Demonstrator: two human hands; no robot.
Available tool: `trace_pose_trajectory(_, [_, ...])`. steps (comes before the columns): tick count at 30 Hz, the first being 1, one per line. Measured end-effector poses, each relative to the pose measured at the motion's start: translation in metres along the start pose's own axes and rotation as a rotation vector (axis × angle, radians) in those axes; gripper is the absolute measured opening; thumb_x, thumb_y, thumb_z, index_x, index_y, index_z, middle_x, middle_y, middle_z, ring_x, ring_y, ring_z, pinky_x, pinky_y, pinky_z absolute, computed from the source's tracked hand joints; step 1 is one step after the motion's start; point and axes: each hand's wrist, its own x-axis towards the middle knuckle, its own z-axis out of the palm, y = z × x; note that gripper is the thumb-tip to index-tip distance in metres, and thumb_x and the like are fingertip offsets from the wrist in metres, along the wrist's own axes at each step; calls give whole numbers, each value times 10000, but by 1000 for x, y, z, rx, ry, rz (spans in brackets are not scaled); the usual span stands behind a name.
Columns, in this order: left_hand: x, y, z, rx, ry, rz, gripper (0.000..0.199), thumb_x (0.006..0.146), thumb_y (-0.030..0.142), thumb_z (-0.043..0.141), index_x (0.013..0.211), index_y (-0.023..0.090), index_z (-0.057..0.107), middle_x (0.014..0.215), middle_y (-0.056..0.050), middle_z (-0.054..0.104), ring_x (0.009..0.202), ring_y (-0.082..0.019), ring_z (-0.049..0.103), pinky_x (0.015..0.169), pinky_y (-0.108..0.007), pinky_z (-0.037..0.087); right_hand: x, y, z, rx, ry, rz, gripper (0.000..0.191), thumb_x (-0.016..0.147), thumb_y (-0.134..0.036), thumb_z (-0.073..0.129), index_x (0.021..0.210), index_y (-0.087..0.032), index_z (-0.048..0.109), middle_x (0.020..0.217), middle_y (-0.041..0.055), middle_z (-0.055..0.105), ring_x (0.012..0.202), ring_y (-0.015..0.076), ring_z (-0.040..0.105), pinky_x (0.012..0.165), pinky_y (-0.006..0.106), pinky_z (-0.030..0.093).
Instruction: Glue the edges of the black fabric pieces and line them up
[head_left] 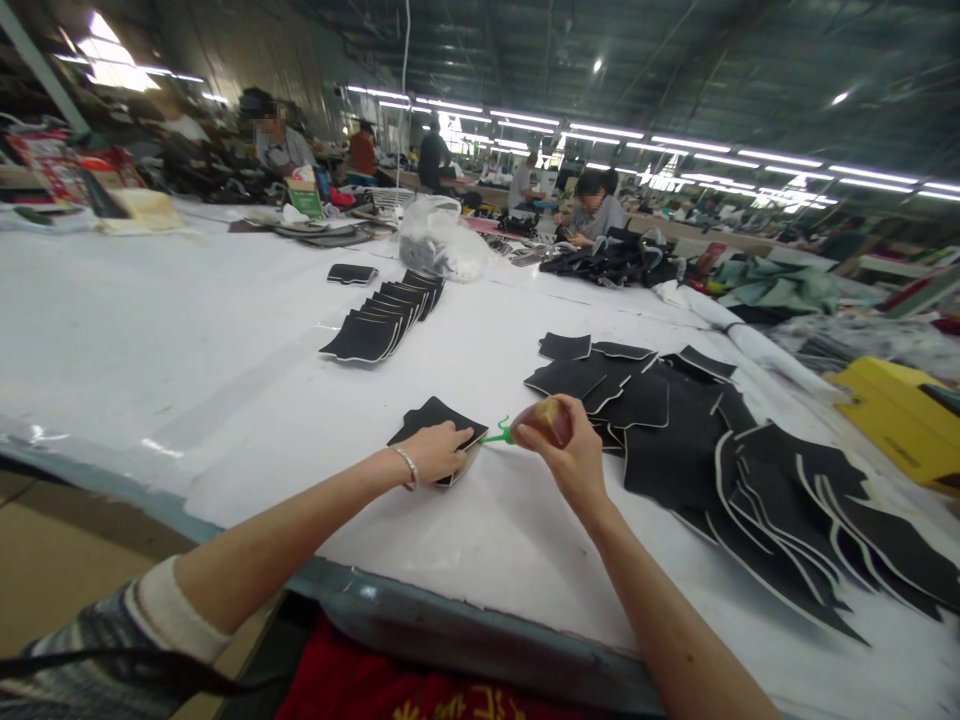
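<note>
My left hand holds a black leather-like piece with a pale edge down on the white table, its index finger stretched over the top near the right corner. My right hand is closed around a squeeze bottle of amber-brown liquid, tilted on its side. The bottle's green nozzle points left, its tip at the right edge of the piece; whether it touches, I cannot tell. Part of the piece lies hidden under my left hand.
Overlapping black pieces spread on the right. Farther back lie a fanned row of black pieces, a single piece and a clear plastic bag. A yellow box stands far right. Other people sit or stand beyond the table.
</note>
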Motion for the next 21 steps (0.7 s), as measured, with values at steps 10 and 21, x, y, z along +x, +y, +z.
trace_pose_trajectory(10, [-10,8,-5,56,-22,4,570,924,213,355,1491,155,367,1249,-167,564,1096,-302,606,963,-398,444,6,6,-3,9,29,-12,558,686,-554,772,1087,-224,567,979,45,635,889,270,604,843,436,473])
trace_pose_trajectory(21, [-12,9,-6,85,-36,10,588,938,262,320,1513,141,325,1252,-176,543,1039,-314,635,937,-439,464,4,11,-6,33,0,-13,579,687,-541,787,1118,-230,559,990,37,625,892,264,598,854,419,465])
